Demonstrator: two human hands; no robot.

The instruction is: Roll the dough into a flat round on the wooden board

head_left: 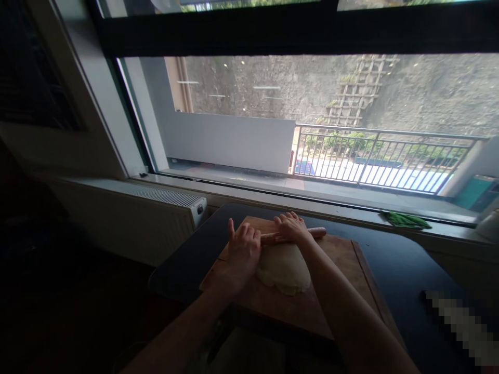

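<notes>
Flanking the dough (284, 267): radiator (128, 213) and green cloth (405, 220).

The dough (283, 267) looks soft and matt, mostly smooth but creased at its near edge. The pin (317, 232) appears to be wood, smooth with a faint sheen; the board (346, 265) is wood too, its face flat and dull. The table (405, 257) has a smooth, dark top. Ribbed, painted metal makes up the radiator (156, 192). The rag (405, 220) is crumpled cloth, the railing (369, 157) smooth metal, and the outside wall (273, 88) rough, matt stone or concrete.
</notes>
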